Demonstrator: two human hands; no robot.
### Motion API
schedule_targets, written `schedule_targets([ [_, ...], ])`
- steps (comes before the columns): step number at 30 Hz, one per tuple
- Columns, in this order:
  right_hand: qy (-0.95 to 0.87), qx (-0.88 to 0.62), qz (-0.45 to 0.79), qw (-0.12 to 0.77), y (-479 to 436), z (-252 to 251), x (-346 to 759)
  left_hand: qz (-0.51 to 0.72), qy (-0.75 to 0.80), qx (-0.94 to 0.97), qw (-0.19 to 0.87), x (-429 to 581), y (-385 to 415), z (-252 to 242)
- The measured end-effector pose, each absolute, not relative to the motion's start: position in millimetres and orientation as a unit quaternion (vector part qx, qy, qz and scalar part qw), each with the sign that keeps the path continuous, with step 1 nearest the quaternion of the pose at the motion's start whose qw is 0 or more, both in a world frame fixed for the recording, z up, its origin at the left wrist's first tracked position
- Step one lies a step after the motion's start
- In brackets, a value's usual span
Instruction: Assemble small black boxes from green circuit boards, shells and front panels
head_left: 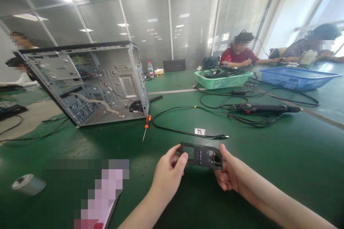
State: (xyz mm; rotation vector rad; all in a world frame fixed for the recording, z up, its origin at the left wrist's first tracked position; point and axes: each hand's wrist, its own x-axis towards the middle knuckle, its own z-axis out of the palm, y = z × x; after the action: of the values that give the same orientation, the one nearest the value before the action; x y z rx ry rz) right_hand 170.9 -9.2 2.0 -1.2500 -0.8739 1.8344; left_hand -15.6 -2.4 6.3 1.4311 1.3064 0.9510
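Between my two hands, above the green table, is a black plastic panel (202,156) with a rectangular window at its left and small cut-outs at its right. My left hand (172,164) pinches its left end, thumb on the front face. Its right end is gripped by my right hand (228,168), thumb at the upper corner and fingers curled below. Just beyond the panel lie a black cable (185,134) and a white label (199,131) with a handwritten number. An orange-handled screwdriver (146,127) rests farther left, beside an open computer case (125,78).
A black electric screwdriver (266,109) lies at the right among looped cables. Behind it stand a green basket (228,81) of cables and a blue basket (298,80). A tape roll (29,184) and a blurred-out pink screen (104,196) are at lower left. People sit across the table.
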Motion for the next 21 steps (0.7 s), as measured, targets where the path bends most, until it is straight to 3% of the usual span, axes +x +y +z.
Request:
schedule_targets([
  [21, -0.371, -0.460, 0.722, 0.360, -10.8, 4.9, 175.0, 0.423, 0.469, 0.586, 0.507, -17.6, -4.6, 13.9],
])
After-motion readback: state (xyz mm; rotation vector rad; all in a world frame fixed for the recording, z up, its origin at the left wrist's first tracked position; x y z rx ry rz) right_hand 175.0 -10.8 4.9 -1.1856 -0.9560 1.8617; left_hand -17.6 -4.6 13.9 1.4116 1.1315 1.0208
